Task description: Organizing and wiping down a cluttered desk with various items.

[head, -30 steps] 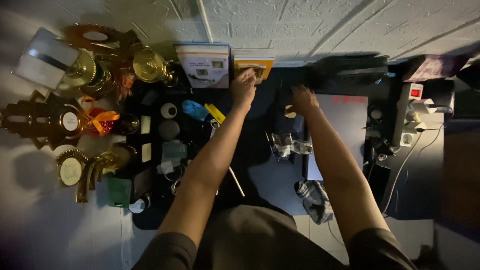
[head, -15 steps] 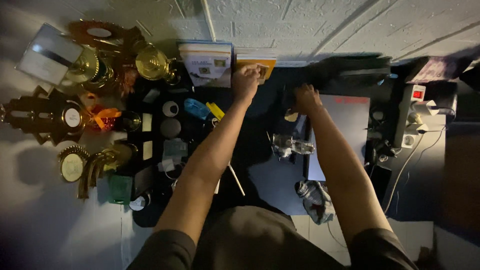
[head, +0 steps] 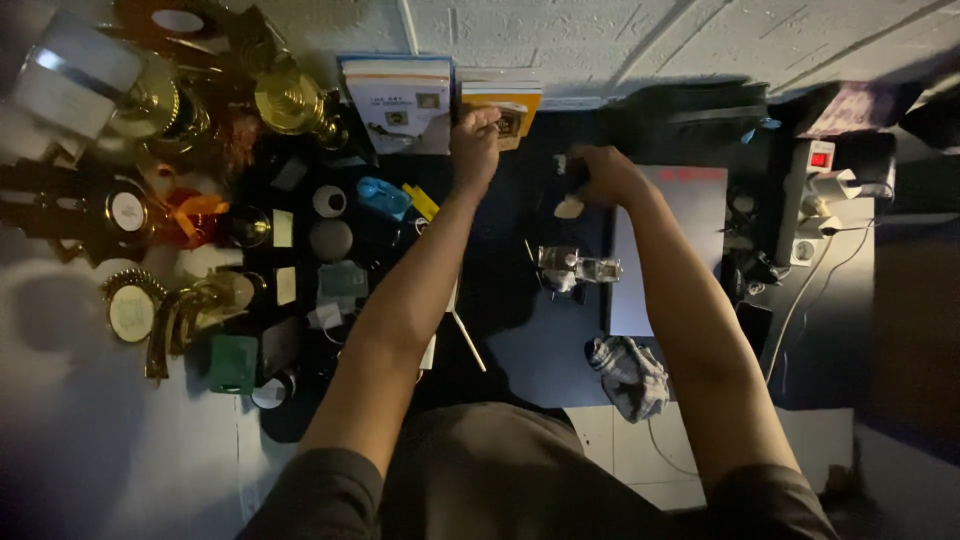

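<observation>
Dark blue cloth covers the desk, and in the head view we see both bare arms reaching to its far edge by the white textured wall. The left hand is curled against the yellow book that leans on the wall, its fingers bent and closed on the book's near edge. Just left of it stands a white book. The right hand closes around a small dark object with a pale underside, gripping it just above the cloth; what the object is we cannot tell. Right of that hand lies a grey laptop, shut flat. Near to the hands, between the forearms, sits a crumpled clear wrapper, and nearer still a rolled grey rag lies at the desk's near edge. At far left stand gold trophies, and close to the left forearm a blue object lies beside a yellow tag. At far right a white power strip with a red switch rests by the wall.
</observation>
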